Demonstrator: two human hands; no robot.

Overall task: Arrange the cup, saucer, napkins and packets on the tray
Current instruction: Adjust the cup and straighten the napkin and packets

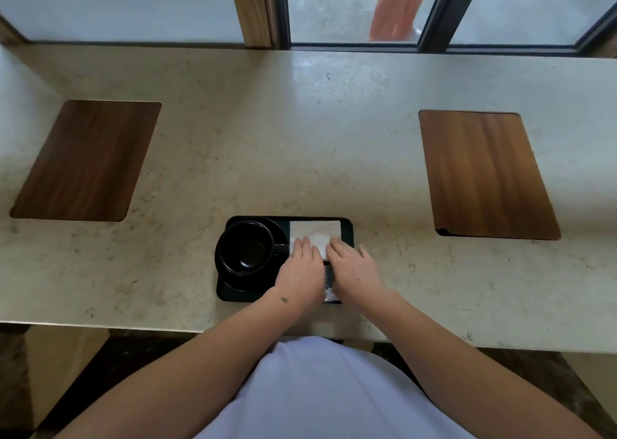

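My 2 flat hands, left hand and right hand, press the napkins square on the tray; packets next, I judge.

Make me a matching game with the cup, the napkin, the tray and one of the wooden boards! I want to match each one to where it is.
Things:
1. cup
2. napkin
3. tray
4. wooden board

Places:
A. set into the counter, far to the right
B. on the saucer, on the tray's left side
C. under the fingertips of both hands, left hand and right hand
D. flat on the counter, near its front edge

Pairs: 1-B, 2-C, 3-D, 4-A
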